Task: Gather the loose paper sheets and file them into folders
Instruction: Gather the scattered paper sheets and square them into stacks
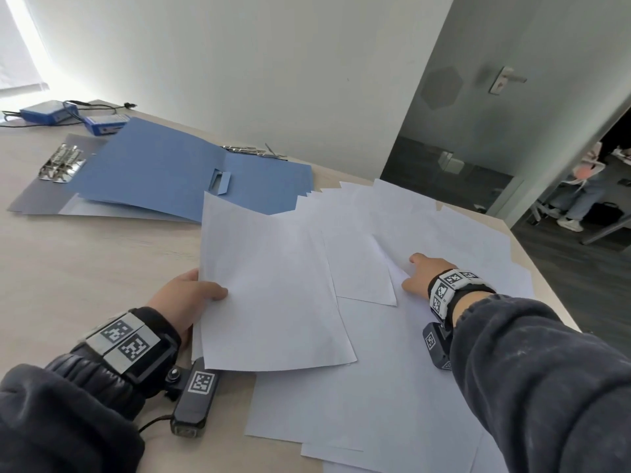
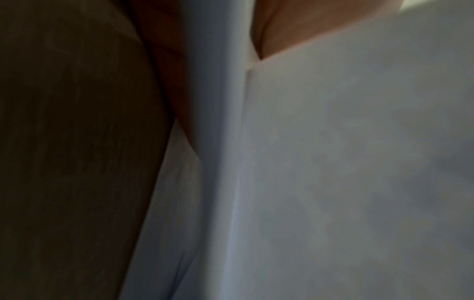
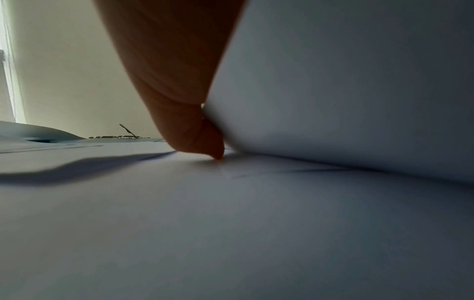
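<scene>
Working at our wooden table (image 1: 85,268), we have loose white paper sheets (image 1: 426,233) spread over its right side, and open blue folders (image 1: 153,172) lie at the back left. Our left hand (image 1: 186,302) holds a small stack of sheets (image 1: 273,295) by its left edge, thumb on top. Our right hand (image 1: 418,276) pinches one sheet (image 3: 346,81), lifting its edge off the pile.

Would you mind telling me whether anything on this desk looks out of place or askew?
The loose sheets lie fanned at mismatched angles, some overhanging the table's right edge. Nothing looks torn or spilled.
</scene>
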A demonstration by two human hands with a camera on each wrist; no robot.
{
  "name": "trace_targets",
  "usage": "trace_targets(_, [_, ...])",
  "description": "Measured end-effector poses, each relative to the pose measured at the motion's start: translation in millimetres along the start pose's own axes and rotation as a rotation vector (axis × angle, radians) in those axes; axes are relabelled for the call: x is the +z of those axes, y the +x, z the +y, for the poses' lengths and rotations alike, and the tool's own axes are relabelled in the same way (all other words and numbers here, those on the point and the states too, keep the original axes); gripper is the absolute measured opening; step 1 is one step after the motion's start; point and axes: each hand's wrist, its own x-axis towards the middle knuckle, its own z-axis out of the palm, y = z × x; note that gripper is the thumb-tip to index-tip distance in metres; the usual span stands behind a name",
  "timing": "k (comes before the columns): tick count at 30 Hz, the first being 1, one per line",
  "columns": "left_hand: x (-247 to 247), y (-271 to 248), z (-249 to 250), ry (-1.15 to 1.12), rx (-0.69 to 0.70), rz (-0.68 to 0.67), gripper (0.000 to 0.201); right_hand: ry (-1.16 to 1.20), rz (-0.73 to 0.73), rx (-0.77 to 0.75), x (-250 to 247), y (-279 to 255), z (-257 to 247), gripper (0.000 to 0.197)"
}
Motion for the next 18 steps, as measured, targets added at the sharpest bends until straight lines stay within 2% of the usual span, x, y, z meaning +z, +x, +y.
trace_targets(12, [2.7,-7.7,2.7,0.017,0.007,-0.014,0.025,-0.041,0.024,-0.009,5.5,4.7,0.4,0.062])
trace_targets(16, [2.2,-8.4,3.3,0.027,0.010,-0.011,0.025,-0.056,0.068,0.011,6.5,6.7,0.7,0.044])
trace_targets(18, [2.4,-7.5,3.4,0.032,0.013,-0.012,0.025,-0.060,0.082,0.036,5.0,5.5,1.0,0.028])
